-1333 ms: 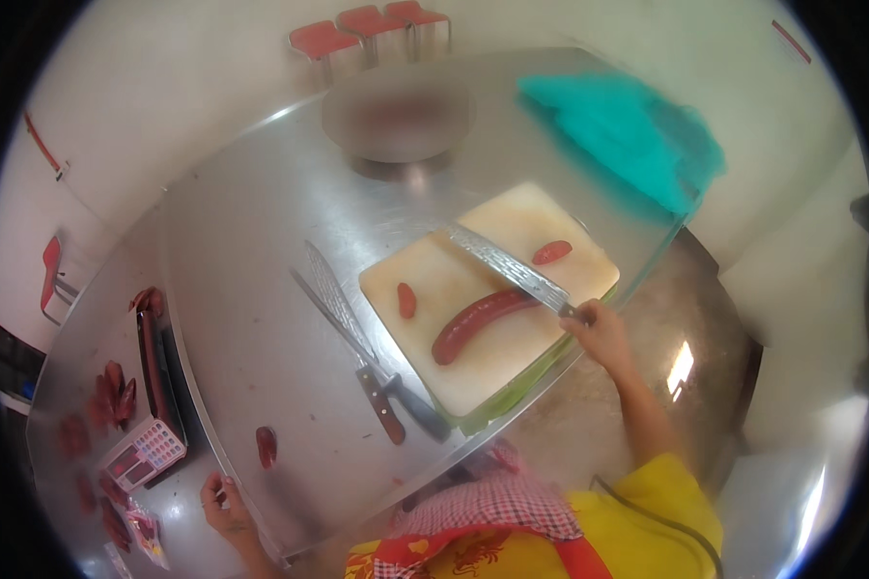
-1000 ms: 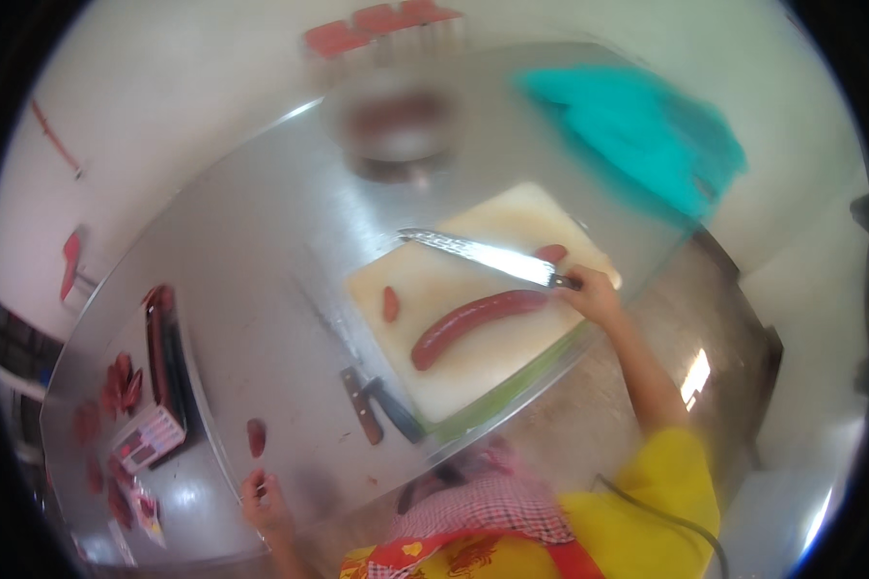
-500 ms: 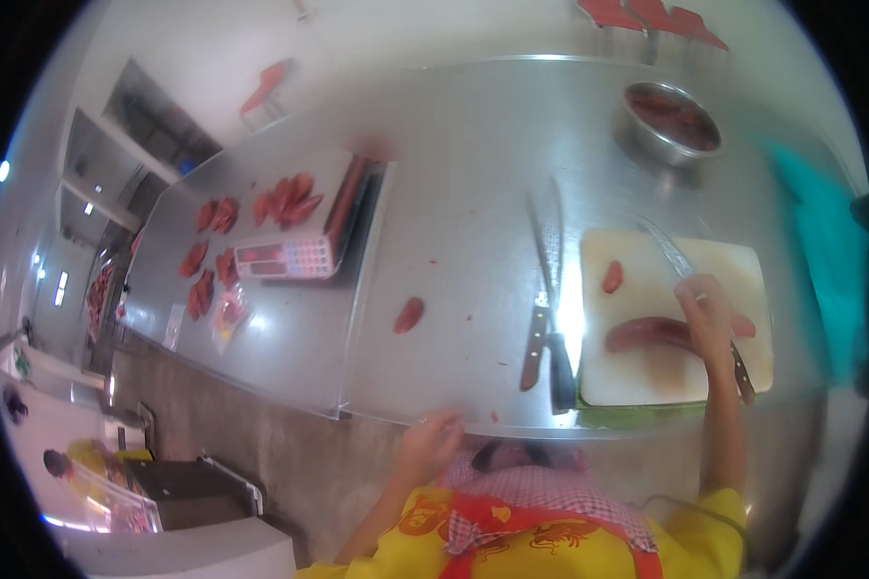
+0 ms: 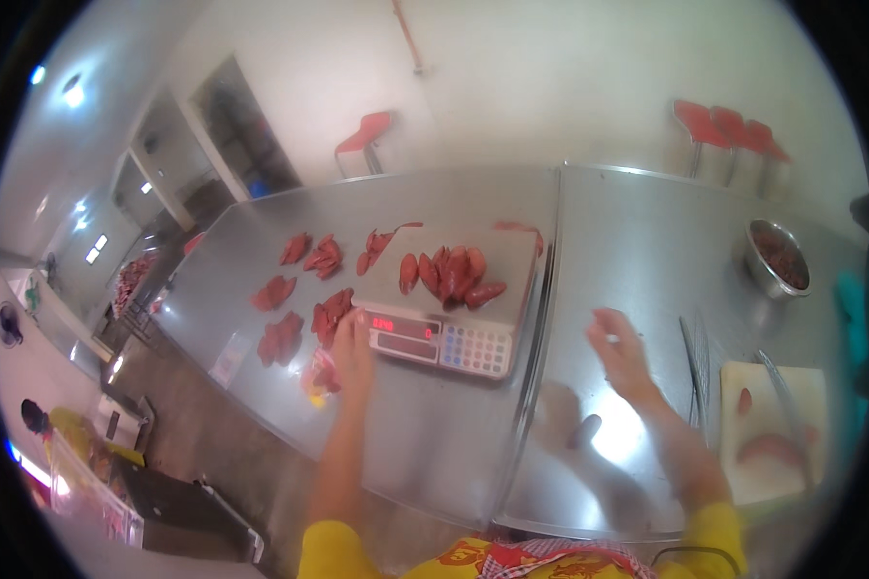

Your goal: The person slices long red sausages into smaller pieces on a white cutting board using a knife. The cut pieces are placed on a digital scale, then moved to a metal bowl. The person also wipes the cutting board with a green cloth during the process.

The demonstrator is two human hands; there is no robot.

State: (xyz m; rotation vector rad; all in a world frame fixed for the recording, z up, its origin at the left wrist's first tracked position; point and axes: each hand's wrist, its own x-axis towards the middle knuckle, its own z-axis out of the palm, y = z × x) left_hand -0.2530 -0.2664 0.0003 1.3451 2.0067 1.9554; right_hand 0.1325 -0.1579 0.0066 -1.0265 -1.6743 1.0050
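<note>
My left hand [image 4: 355, 340] reaches to the front left corner of the digital scale [image 4: 396, 330], fingers extended; whether they touch it is unclear. Dark red sausage pieces [image 4: 454, 275] lie on its platform, with more sausage piles [image 4: 326, 253] to its left. My right hand [image 4: 616, 343] is raised over the steel table, right of the scale, fingers apart and empty. A single piece [image 4: 585, 432] lies below it in shadow. Knives [image 4: 693, 367] lie beside the white cutting board [image 4: 768, 381], which holds a sausage [image 4: 763, 447], a slice [image 4: 744, 400] and another knife [image 4: 780, 391].
A steel bowl of red meat [image 4: 776, 259] and turquoise plastic [image 4: 850, 318] are at the right. Red stools [image 4: 700, 124] stand beyond the table [image 4: 618, 203]. A person in yellow [image 4: 72, 429] works at the lower left, near dark equipment [image 4: 183, 511].
My right hand has released the knife onto the board and moved left. My left hand has risen to the scale. The view has swung left, bringing the scale to the centre.
</note>
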